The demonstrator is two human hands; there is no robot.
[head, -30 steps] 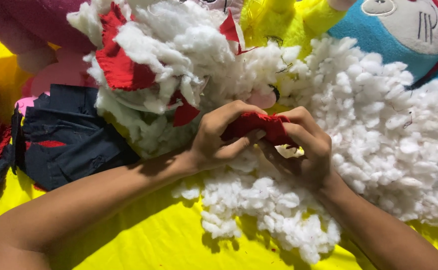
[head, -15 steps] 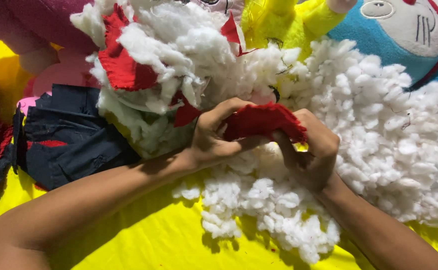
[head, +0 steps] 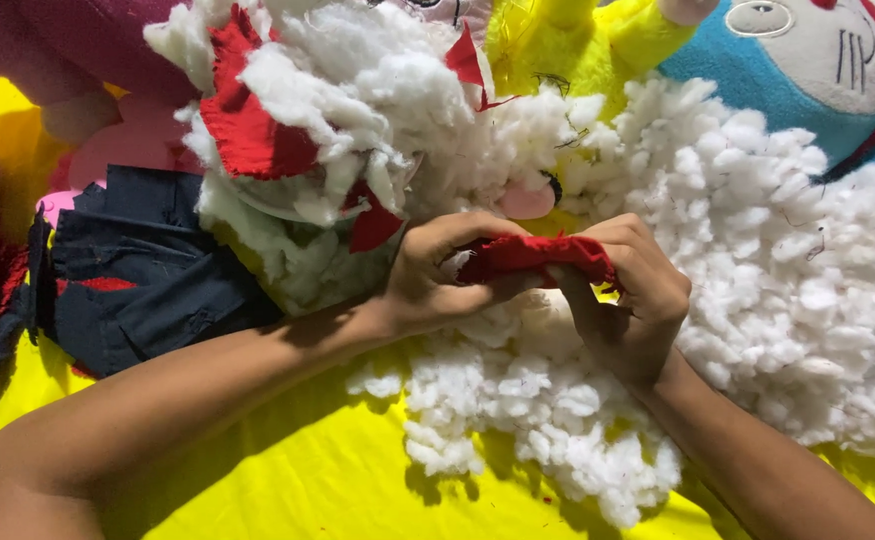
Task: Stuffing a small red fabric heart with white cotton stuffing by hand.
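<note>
Both my hands grip one small piece of red cloth (head: 536, 254) stretched between them over a heap of white stuffing (head: 758, 260). My left hand (head: 438, 275) pinches its left end, fingers curled. My right hand (head: 628, 295) holds the right end, thumb and fingers closed on the fabric. Behind my hands lies a torn soft toy (head: 308, 130) with red fabric scraps and white filling spilling out.
A yellow sheet (head: 298, 480) covers the surface. A dark blue garment (head: 128, 270) lies at the left. A blue plush toy with a grey face (head: 808, 60) and a yellow plush (head: 568, 40) sit at the back; pink plush (head: 78, 40) at the top left.
The red cloth has been pulled flatter and thinner between my hands. My hands stay in nearly the same place above the stuffing.
</note>
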